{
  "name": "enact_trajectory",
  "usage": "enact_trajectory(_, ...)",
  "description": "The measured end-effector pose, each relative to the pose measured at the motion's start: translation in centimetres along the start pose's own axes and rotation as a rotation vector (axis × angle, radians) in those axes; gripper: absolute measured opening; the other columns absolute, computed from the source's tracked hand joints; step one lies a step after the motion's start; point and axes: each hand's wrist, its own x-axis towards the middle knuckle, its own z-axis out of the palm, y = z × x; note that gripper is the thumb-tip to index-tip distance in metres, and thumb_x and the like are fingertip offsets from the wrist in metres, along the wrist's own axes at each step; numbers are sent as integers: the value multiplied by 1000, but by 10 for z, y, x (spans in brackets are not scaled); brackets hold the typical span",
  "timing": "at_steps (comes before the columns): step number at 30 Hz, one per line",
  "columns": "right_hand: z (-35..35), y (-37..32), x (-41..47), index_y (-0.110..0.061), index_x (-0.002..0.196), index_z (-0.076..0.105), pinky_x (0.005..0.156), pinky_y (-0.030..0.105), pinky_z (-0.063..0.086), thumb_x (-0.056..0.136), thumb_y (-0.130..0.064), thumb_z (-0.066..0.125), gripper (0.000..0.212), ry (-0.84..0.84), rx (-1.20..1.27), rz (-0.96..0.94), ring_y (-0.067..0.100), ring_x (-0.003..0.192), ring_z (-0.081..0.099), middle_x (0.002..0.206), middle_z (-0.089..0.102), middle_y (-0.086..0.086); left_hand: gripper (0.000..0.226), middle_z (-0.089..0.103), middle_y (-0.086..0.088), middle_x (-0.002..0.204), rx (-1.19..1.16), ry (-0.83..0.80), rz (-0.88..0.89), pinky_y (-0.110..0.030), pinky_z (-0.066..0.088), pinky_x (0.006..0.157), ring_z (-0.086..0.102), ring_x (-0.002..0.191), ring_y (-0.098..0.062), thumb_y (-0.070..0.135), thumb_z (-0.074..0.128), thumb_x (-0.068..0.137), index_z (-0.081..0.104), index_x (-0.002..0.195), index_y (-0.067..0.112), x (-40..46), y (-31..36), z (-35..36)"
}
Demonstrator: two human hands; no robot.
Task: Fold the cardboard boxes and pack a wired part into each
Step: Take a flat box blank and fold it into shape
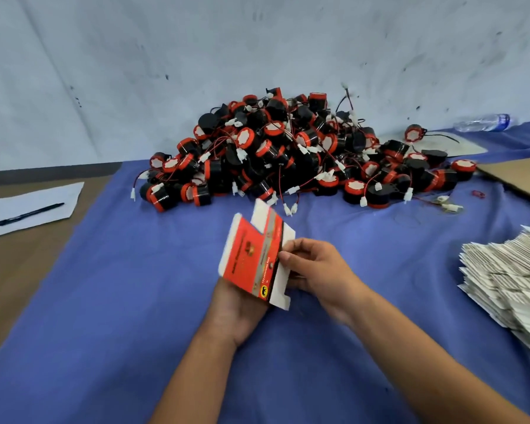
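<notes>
Seen from the head camera, looking down over a desk covered by a blue cloth (120,301), a person's two bare forearms reach in from the bottom edge. The left hand (236,313) lies palm up beneath a flat, unfolded cardboard box (251,258), red and white with a black strip and small print, and supports it from below; its fingers are hidden under the card, so how far they curl cannot be told. The right hand (315,270) grips the box's right edge, thumb on top and fingers (294,281) curled round behind a white flap. The box is held tilted just above the cloth, in the middle of the desk. Behind it, near the pale back wall, sits a large heap of wired parts (288,154): round black pieces with red rims, thin red and black wires and small white plugs. At the right edge lies a slumped stack of flat white box blanks (508,276). Further back on the right are a sheet of brown cardboard (520,175) and a clear plastic bottle (484,122) lying on its side. At the left, on bare brown desk, a black pen (29,214) rests on a white sheet of paper (19,206).
</notes>
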Motion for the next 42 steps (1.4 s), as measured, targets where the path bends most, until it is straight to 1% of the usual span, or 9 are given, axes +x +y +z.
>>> enact_trajectory(5,13,1,21,-8,94,68,66,37,55,98,-6,65,5,-50,-123,-24,26,78,66,88,70,13,80,71,-21,125,28,-57,-1,-44,62,81,74,106,-33,42,92,66,66,132,4,-6,15,-10)
enact_trajectory(10,3,18,25,-10,107,62,66,38,57,89,-9,69,19,-41,230,-10,28,71,68,92,70,18,36,76,-20,114,37,69,63,-43,62,79,75,101,-32,30,64,91,77,115,7,0,16,-16)
enact_trajectory(18,-11,19,23,-17,85,79,68,26,58,78,-15,67,14,-56,524,-23,14,73,67,82,71,2,47,68,-23,122,-62,125,126,-49,60,91,70,99,-33,14,56,88,57,135,10,8,24,-31)
enact_trajectory(22,-10,21,28,-4,126,65,72,27,53,94,-7,61,32,24,449,24,23,91,67,110,72,12,55,57,1,137,637,161,575,-37,57,98,59,125,-24,12,65,80,58,133,25,-1,9,-12)
enact_trajectory(26,-8,23,26,-8,120,64,56,28,51,96,-10,63,24,42,302,67,21,65,61,89,70,12,66,49,8,144,1183,32,936,-35,43,107,48,134,-21,17,68,76,53,140,20,-1,3,-3)
enact_trajectory(32,-6,18,24,-10,103,68,61,34,45,97,-3,61,12,-20,270,76,24,63,54,82,64,17,40,53,16,122,1124,125,835,-24,38,102,46,123,-19,37,62,85,53,122,27,-7,9,-8)
enact_trajectory(36,-8,17,23,-11,99,70,65,29,59,98,-2,57,15,29,446,56,23,72,66,89,68,17,42,53,17,128,1124,129,685,-13,33,105,38,132,-12,62,64,84,63,119,39,-6,13,-13)
enact_trajectory(39,-10,17,23,-12,103,70,65,36,60,99,-5,55,17,20,465,51,28,79,68,91,69,17,38,55,26,124,1020,145,655,-12,39,102,48,130,-8,58,72,77,61,114,55,-8,12,-6)
enact_trajectory(42,-11,17,22,-12,106,70,62,36,61,99,-6,56,17,68,476,45,27,75,71,91,72,16,28,68,17,110,982,154,641,-24,52,91,64,111,-7,48,76,81,65,107,44,-6,9,-1)
